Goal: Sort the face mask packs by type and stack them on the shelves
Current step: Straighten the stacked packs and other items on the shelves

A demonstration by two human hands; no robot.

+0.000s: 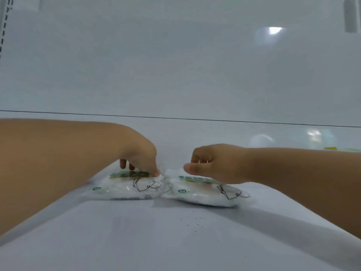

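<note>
White shelf w/ a glossy back wall, two mask packs sitting side by side, touching. Left hand is pinching the left pack at its top corner; right hand is curling over the right pack, prob gripping its edge, tho hard to tell. Packs look light, soft, slippery plastic, so I'd be grabbing by the edges.

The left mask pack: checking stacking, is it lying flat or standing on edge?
Flat: the left mask pack lies printed face up on the shelf.
</note>
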